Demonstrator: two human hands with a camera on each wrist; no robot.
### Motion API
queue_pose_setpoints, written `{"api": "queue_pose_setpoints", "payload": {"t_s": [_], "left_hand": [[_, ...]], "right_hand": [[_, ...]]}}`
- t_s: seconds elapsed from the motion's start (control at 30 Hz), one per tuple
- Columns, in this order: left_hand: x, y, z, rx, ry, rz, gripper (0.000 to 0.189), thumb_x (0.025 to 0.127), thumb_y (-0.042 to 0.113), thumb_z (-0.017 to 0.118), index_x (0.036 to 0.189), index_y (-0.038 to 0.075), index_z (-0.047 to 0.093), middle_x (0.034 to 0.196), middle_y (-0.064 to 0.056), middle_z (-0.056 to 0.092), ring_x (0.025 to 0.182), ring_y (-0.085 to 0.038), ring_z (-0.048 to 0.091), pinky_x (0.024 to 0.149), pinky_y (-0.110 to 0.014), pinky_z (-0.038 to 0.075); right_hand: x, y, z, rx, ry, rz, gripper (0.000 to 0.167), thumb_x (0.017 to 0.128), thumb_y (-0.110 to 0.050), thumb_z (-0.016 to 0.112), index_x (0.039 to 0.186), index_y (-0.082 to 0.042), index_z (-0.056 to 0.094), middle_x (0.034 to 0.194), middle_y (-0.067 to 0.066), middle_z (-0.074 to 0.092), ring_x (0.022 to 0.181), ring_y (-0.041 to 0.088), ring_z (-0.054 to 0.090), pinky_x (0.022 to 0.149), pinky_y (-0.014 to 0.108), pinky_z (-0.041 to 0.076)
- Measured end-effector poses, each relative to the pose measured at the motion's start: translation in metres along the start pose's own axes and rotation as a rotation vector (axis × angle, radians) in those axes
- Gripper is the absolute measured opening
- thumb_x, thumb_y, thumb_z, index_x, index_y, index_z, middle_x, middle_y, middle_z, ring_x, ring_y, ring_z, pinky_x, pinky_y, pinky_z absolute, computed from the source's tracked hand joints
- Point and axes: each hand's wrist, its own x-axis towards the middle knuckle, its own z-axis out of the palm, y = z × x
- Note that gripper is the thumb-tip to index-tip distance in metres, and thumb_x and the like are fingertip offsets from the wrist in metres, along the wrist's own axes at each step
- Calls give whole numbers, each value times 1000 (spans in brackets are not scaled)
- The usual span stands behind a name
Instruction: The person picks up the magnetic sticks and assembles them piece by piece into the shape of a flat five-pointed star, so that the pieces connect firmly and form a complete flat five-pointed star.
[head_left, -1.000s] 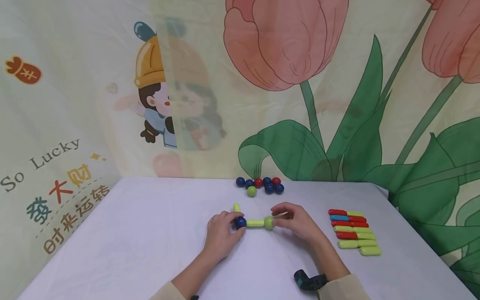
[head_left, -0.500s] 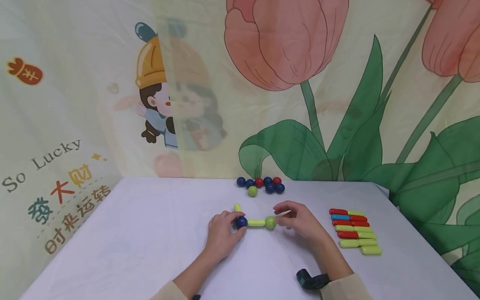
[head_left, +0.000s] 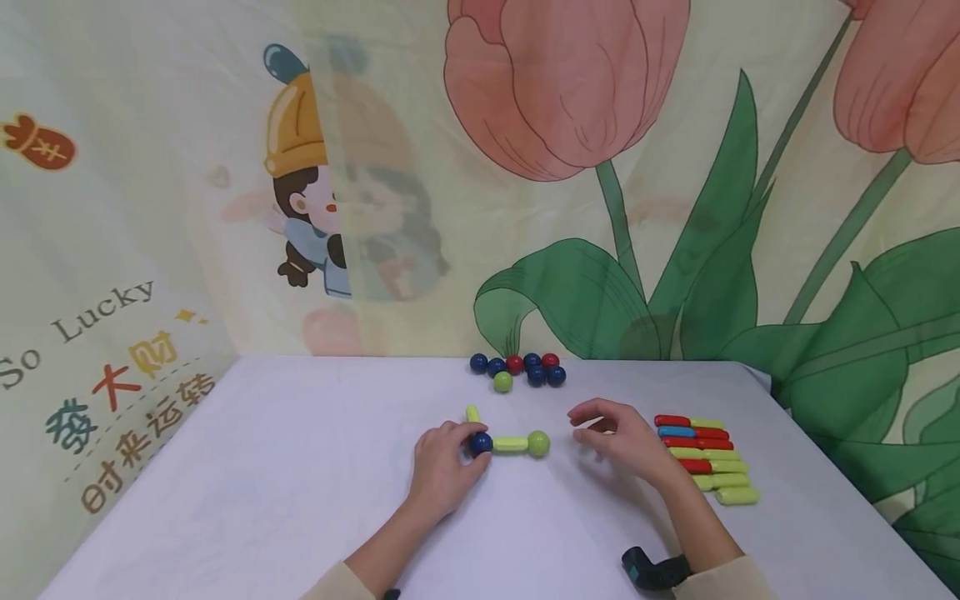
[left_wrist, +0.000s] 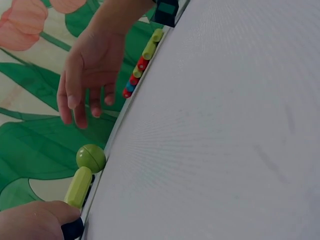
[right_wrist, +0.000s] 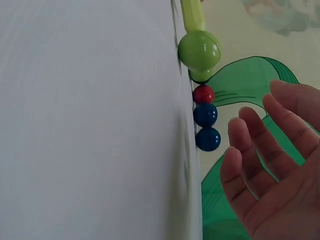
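A small chain lies mid-table: a blue ball (head_left: 481,443), a lime stick (head_left: 511,444) and a green ball (head_left: 537,443), with a second lime stick (head_left: 472,413) running back from the blue ball. My left hand (head_left: 442,467) pinches the blue ball (left_wrist: 73,229). My right hand (head_left: 618,437) hovers just right of the green ball (right_wrist: 199,50), fingers loosely spread and holding nothing; the left wrist view shows the right hand (left_wrist: 87,75) above the green ball (left_wrist: 91,157).
A cluster of blue, red and green balls (head_left: 521,370) sits near the table's far edge. A stack of red, blue and lime sticks (head_left: 705,458) lies to the right of my right hand. A printed cloth backdrop (head_left: 570,167) rises behind the white table (head_left: 262,500).
My right hand has let go of the green ball and drawn away to the right, opening its fingers. The left hand and the chain stay put.
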Motion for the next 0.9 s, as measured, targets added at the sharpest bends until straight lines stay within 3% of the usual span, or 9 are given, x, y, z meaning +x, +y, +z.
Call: {"api": "queue_pose_setpoints", "payload": {"t_s": [0.53,0.9], "left_hand": [[0,-1,1,9,1,-5,32,84,20,83,116,17,76,104,-5,71,104,-28,60,104,-56,40],[1,1,1,11,-7,-10,32,85,19,82,116,16,76,105,-6,70,105,-29,60,104,-56,40]], "right_hand": [[-35,19,-42,-126,25,4,30,94,-20,75,122,-11,70,120,9,71,100,20,66,80,28,57],[-55,43,-78,-77,64,35,43,98,-28,71,134,-4,63,131,18,67,102,15,68,78,24,58]]}}
